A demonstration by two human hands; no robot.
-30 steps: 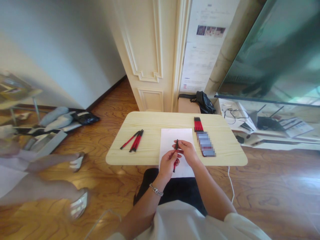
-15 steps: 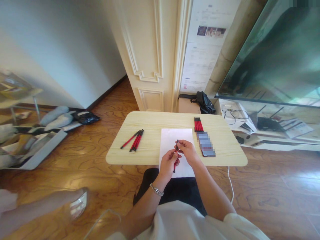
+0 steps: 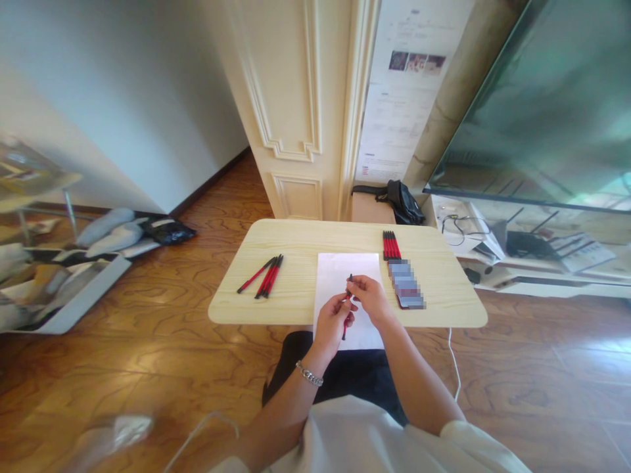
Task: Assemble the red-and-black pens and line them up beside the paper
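Observation:
A red pen with black ends [image 3: 344, 332] is held over a white sheet of paper [image 3: 330, 272]. My left hand [image 3: 335, 318] is closed around its red barrel, and the lower black end sticks out below the fingers. Higher up, my right hand [image 3: 367, 294] pinches the pen near its black top, with the fingertips of both hands close together. To the left, several red and black pens [image 3: 269, 279] lie loosely grouped. On the right, more such pens [image 3: 392, 245] lie side by side in a row, just above a phone-like flat item [image 3: 405, 282] whose surface is blurred.
The light wooden table [image 3: 296, 238] has rounded corners. A black bag [image 3: 404, 200] sits behind it, near a white TV stand [image 3: 532, 282]. A white cable [image 3: 453, 368] hangs at the right. Another person's foot [image 3: 132, 428] is on the floor at lower left, blurred.
Both my hands and the pen stay almost exactly in place. At lower left, the other person's leg and foot have moved down and left, mostly out of view.

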